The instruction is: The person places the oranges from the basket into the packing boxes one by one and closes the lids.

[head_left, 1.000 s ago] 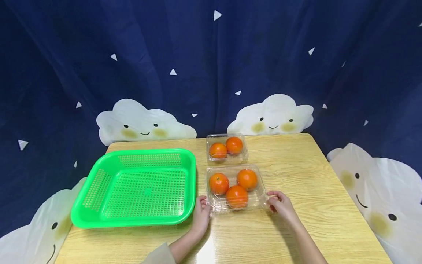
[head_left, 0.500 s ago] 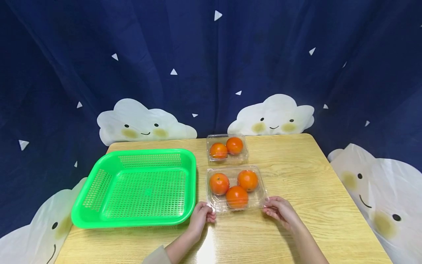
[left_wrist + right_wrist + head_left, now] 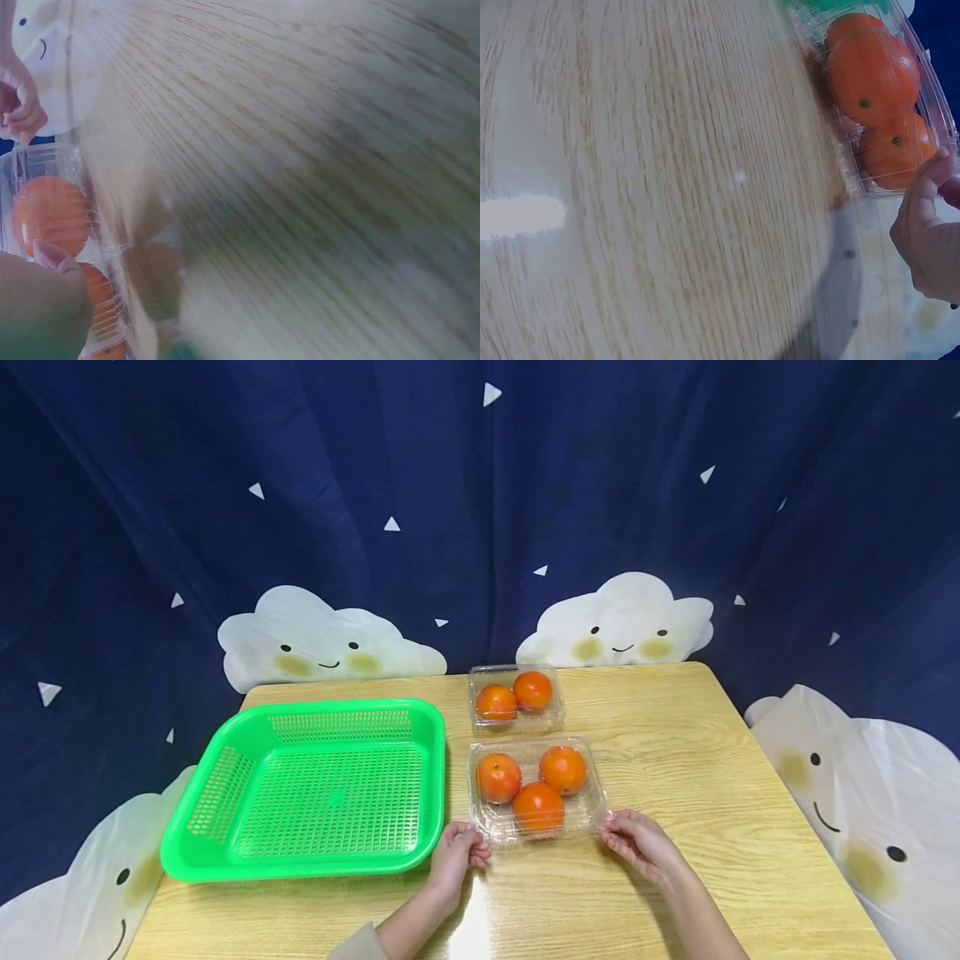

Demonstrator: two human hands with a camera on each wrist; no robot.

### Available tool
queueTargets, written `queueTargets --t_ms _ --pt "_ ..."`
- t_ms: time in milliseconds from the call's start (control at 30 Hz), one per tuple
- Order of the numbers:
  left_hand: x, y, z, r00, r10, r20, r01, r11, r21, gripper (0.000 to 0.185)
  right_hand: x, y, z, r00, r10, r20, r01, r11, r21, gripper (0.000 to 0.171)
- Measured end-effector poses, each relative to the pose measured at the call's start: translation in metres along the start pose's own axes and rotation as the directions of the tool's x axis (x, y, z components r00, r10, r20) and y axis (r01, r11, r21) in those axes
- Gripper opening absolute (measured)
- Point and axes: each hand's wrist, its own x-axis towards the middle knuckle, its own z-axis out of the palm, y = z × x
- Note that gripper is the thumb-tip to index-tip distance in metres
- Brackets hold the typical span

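**Both hands on the near box's front corners**

Left hand (image 3: 454, 855) pinches the near-left corner of the clear clamshell box (image 3: 577, 814), fingers curled; right hand (image 3: 636, 843) nips the near-right corner. Just past the fingertips sit 3 tomatoes (image 3: 537, 807). Thin plastic could buckle or pop under an uneven pull, I'd say, spilling fruit. Left of the fingers, the green basket (image 3: 225, 785); beyond, a second box (image 3: 555, 717) with 2 tomatoes.

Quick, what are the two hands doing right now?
Left hand: fingers pinch the near left corner of the clear tomato box.
Right hand: fingers pinch the box's near right corner.
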Motion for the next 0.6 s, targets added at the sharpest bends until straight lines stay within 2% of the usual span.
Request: queueTargets --t_ms 233,400,500,600 --pt "-0.001 -0.001 0.001 1.000 0.015 0.000 -0.015 1.000 -0.006 0.016 0.000 0.000 0.000 1.000 0.007 -0.013 -0.007 1.000 -0.024 0.013" --pt "-0.010 0.011 0.006 0.998 0.058 -0.018 -0.057 0.997 0.045 0.011 0.000 0.001 0.000 1.000 0.002 -0.002 -0.002 0.998 -0.062 0.012" --pt "-0.012 0.015 0.008 0.989 0.140 -0.039 -0.133 0.980 0.145 0.013 0.001 0.002 0.001 0.998 -0.024 -0.054 0.014 0.983 -0.180 0.008" --pt "-0.007 0.009 0.007 0.974 0.222 -0.038 -0.206 0.946 0.250 0.028 0.003 0.002 0.004 0.985 -0.086 -0.149 0.028 0.933 -0.360 0.015"
